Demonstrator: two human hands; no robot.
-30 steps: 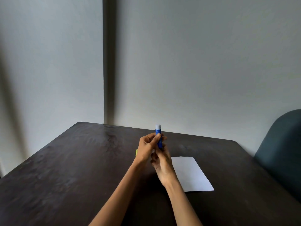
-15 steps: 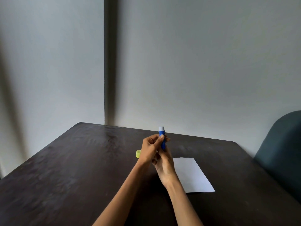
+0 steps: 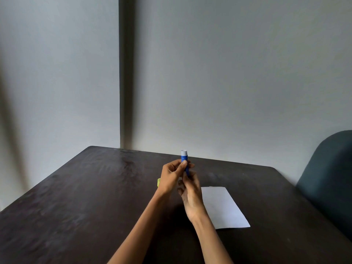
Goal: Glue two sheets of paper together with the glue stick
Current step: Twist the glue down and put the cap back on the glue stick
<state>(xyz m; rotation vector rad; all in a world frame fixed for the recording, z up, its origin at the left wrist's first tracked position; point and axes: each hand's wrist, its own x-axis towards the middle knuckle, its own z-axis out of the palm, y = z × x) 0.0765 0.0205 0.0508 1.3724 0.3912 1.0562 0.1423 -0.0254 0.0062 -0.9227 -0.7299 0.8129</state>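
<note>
A blue glue stick (image 3: 185,159) stands upright in both hands above the table, its white glue tip showing at the top. My left hand (image 3: 171,177) pinches its blue barrel with thumb and fingers. My right hand (image 3: 190,195) grips the stick's lower end from below. A yellow cap (image 3: 158,182) lies on the table, mostly hidden behind my left hand. White paper (image 3: 223,207) lies flat on the table just right of my right wrist; whether it is one sheet or two stacked I cannot tell.
The dark wooden table (image 3: 85,197) fills the lower view and meets a pale wall at its far edge. A dark teal chair back (image 3: 329,180) stands at the table's right side.
Both hands with the glue stick have drifted slightly right and away from me. More of the white tip seems to show above the blue barrel. The paper has not moved.
</note>
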